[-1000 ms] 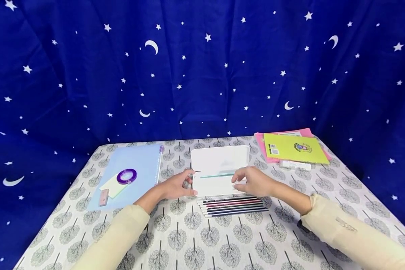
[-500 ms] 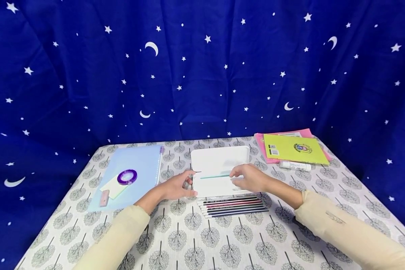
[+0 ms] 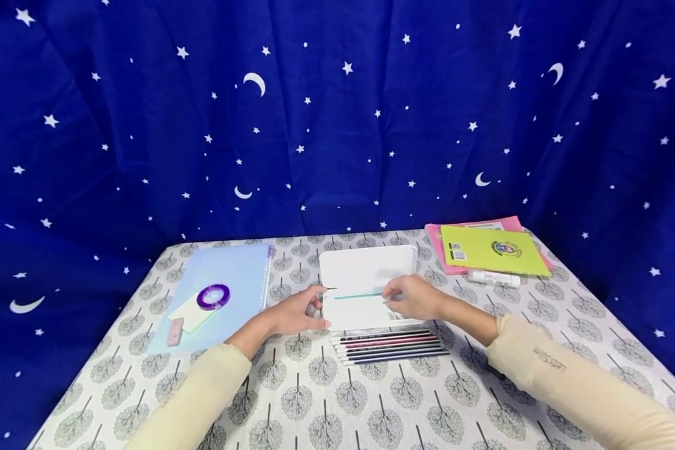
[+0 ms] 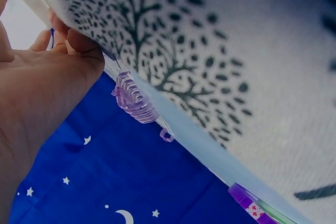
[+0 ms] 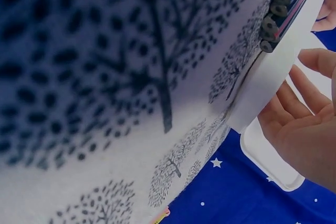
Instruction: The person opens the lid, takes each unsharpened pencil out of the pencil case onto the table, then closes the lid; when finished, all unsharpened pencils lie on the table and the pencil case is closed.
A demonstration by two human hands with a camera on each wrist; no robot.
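A white pencil case (image 3: 365,267) lies with its lid folded back in the middle of the table. Inside it runs a thin teal strip (image 3: 357,296). My left hand (image 3: 292,311) grips the case's left end, thumb at the front corner and index finger near the hinge. My right hand (image 3: 419,298) reaches into the case from the right, fingertips at the right end of the teal strip; I cannot tell if they pinch it. In the right wrist view, its fingers (image 5: 294,98) bend over the white wall. Several dark pencils (image 3: 390,347) lie in a row just in front.
To the left, a blue spiral notebook (image 3: 225,269) bears a roll of purple tape (image 3: 201,298), a pale pad (image 3: 187,314) and a pink eraser (image 3: 175,332). At the back right are yellow-green (image 3: 478,250) and pink books (image 3: 435,240), with a white glue stick (image 3: 493,278) before them.
My right hand has shifted a little left inside the case, covering more of the teal strip's right end. The left hand and the row of pencils have stayed in place.
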